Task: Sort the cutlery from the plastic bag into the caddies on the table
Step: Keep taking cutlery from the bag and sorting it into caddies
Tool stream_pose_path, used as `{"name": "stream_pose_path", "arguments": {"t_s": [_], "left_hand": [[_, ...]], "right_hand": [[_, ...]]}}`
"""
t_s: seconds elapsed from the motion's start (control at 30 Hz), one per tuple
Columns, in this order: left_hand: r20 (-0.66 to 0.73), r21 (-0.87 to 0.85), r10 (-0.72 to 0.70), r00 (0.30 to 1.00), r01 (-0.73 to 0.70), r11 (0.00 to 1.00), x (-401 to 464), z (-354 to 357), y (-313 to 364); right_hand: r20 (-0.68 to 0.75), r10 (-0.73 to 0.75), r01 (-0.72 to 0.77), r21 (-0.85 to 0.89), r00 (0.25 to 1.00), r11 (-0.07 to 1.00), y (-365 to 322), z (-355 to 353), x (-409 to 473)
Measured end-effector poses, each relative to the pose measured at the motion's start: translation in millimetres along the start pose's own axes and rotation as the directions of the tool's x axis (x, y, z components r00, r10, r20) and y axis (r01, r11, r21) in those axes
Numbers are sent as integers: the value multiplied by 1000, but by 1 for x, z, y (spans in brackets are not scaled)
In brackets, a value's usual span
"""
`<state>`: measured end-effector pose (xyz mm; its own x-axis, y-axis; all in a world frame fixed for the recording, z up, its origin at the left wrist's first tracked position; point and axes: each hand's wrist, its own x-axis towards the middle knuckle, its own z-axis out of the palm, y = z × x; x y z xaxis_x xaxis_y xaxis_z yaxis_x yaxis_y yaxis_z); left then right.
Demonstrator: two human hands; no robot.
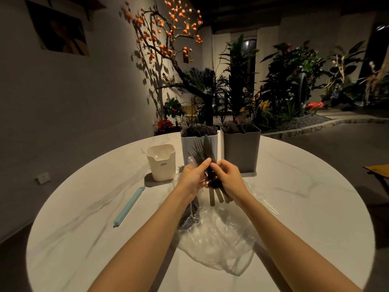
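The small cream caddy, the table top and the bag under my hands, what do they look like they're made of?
Small cream caddy: probably matte plastic, with rounded moulded corners and printed lettering.
Table top: pale with grey veining, like marble or a marble-look slab, smooth with a soft sheen.
Bag: thin clear plastic film, crinkled and see-through.

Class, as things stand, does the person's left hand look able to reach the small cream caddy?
Probably yes, but not freely: the cream caddy stands just left of the left hand with bare table between, yet that hand's fingers are full of the cutlery bundle.
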<state>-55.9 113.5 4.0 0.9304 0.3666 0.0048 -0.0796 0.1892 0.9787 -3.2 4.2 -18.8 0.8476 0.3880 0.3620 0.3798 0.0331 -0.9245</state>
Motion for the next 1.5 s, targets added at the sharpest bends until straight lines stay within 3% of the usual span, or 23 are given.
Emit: {"name": "stream_pose_path", "arguments": {"t_s": [0.2, 0.37, 0.6, 0.83, 1.1, 1.27, 1.4, 1.5], "left_hand": [[-66, 124, 51, 996, -43, 991, 10, 10, 12], [-98, 223, 138, 985, -114, 968, 22, 23, 25], [-93, 248, 172, 981, -144, 958, 37, 43, 43], [-101, 205, 176, 979, -153, 967, 61, 61, 48], [-113, 158, 189, 976, -170, 973, 88, 75, 47], [-122, 157, 213, 969, -193, 969, 98, 78, 46], [-117, 173, 196, 974, -174, 969, 98, 78, 44], [-110, 192, 191, 975, -168, 967, 98, 76, 41]], "right_hand": [[-72, 14, -17, -38, 997, 999, -8, -4, 12], [-117, -37, 9, -235, 992, 972, -22, -14, 35], [-188, -115, 59, -281, 975, 958, -47, -32, 55], [-403, -260, 165, -255, 877, 953, -59, -57, 78], [-562, -297, 118, -333, 772, 936, -55, -81, 95], [-449, -244, 18, -451, 859, 892, -39, -92, 111], [-303, -127, -108, -652, 945, 751, -26, -93, 120], [-277, -109, -79, -590, 955, 803, -21, -89, 122]]}}
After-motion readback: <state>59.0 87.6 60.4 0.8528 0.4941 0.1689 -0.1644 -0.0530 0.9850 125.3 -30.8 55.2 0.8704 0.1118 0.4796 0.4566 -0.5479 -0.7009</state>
